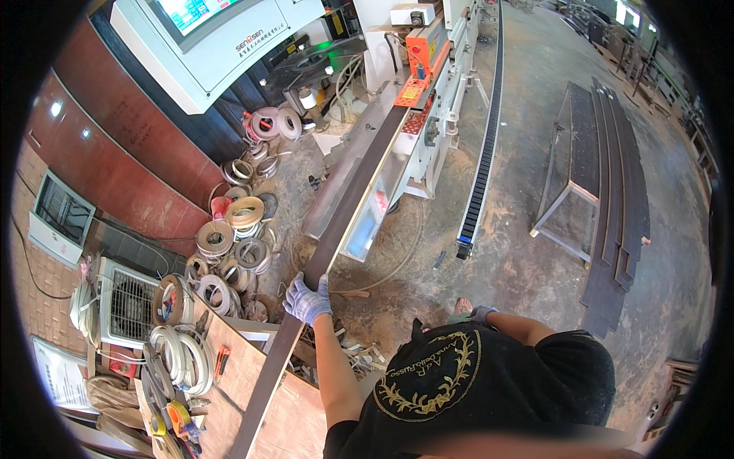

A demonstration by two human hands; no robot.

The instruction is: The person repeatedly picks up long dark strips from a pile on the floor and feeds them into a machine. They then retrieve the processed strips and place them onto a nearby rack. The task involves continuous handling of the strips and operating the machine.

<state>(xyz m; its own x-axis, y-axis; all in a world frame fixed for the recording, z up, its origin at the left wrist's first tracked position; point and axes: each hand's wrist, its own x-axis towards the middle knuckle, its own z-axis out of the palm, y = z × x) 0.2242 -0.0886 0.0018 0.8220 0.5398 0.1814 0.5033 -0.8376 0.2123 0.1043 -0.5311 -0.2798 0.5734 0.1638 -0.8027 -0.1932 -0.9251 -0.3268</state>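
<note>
Left hand [308, 301] grasps long dark-brown board [329, 249] across pale wooden tabletop [222, 394]; right hand [483, 314], grip indeterminable. White coils [204, 359] near tabletop's left edge; dusty grey floor [508, 271].

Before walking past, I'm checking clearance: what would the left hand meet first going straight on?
Beyond the dark board, the left hand would probably meet coiled rolls, though these may lie lower.

Floor gap [512, 168] between conveyor [487, 157] and panel stack [609, 206] passable; coiled rolls [245, 212] crowd left of board [354, 200].
</note>
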